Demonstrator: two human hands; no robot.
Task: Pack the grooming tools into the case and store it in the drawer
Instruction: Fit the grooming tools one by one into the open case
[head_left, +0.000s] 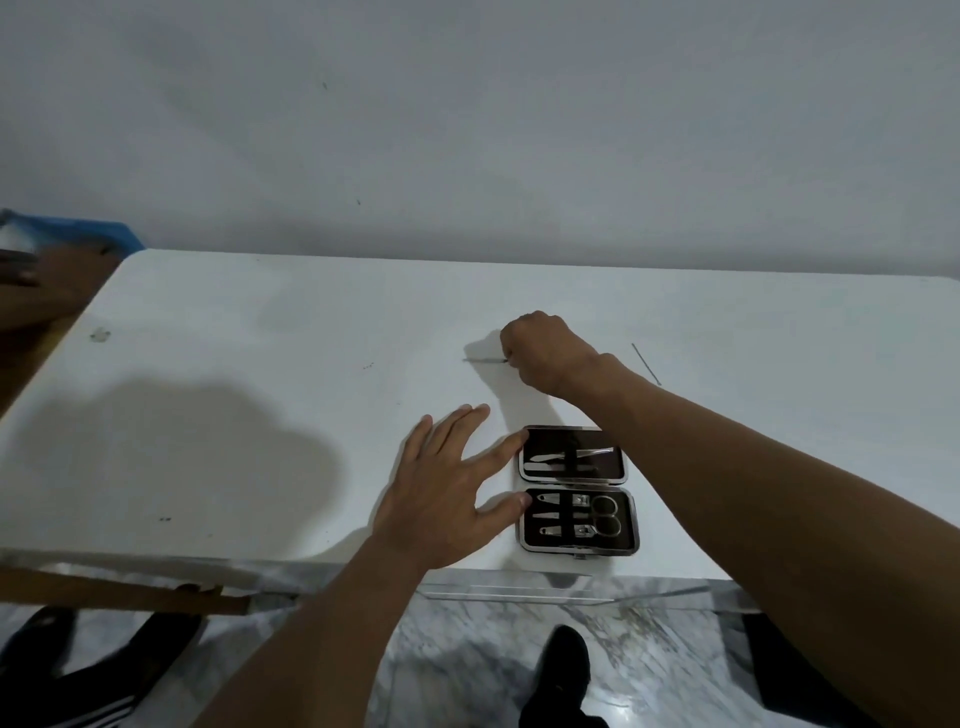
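Note:
A small dark grooming case (575, 488) lies open near the front edge of the white table (260, 364), with scissors (605, 515), clippers and other metal tools strapped inside both halves. My left hand (447, 493) rests flat with fingers spread, its thumb and forefinger touching the case's left side. Beyond the case, my right hand (545, 353) is closed on a thin metal tool (485, 359) that lies on the table and sticks out to the left. Another thin metal tool (645, 362) lies loose to the right of that hand.
A grey wall rises right behind the table. Brown wooden furniture and a blue item (72, 234) sit at the far left. A clear handle (519, 590) shows under the table's front edge. Below are a marble floor and my dark shoes (563, 670).

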